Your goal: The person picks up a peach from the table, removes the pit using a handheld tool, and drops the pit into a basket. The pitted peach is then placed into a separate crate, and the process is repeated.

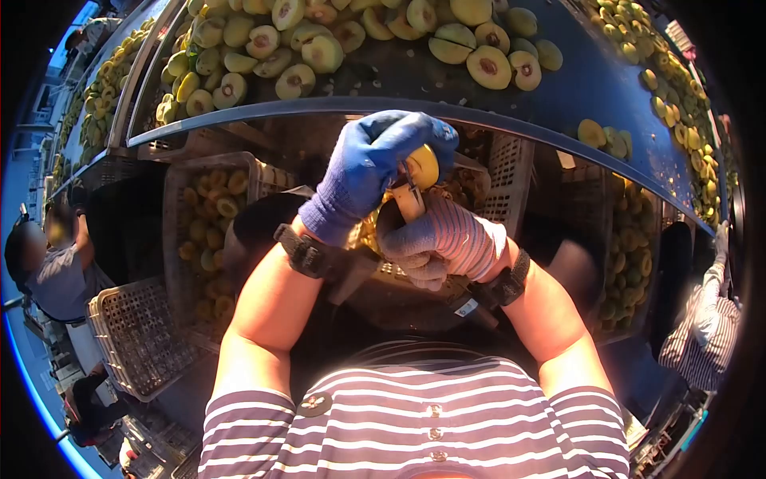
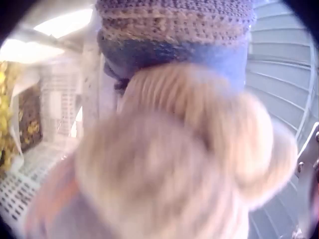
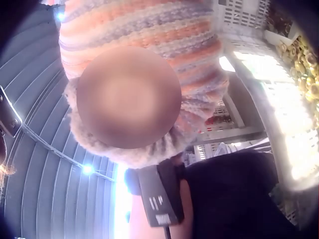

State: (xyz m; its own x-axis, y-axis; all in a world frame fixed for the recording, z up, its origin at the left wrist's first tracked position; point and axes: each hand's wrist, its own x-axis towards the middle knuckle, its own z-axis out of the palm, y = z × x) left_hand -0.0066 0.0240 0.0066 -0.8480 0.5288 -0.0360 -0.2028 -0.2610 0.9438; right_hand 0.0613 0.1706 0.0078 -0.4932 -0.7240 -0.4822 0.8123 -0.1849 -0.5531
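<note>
In the head view my left hand, in a blue coated glove, grips a yellow peach half with its fingers curled round it. My right hand, in a striped knit glove, holds a small tool with a pale handle, its dark working end right at the fruit. The two hands are close together over a crate. In the left wrist view blurred knit fingers of the right glove cover much of the blue glove. The striped glove fills the upper right wrist view, partly behind a round blur.
A metal table beyond the hands bears many halved peaches. Crates of fruit stand at the left and right. A perforated crate is at lower left. Other people are at the left and right.
</note>
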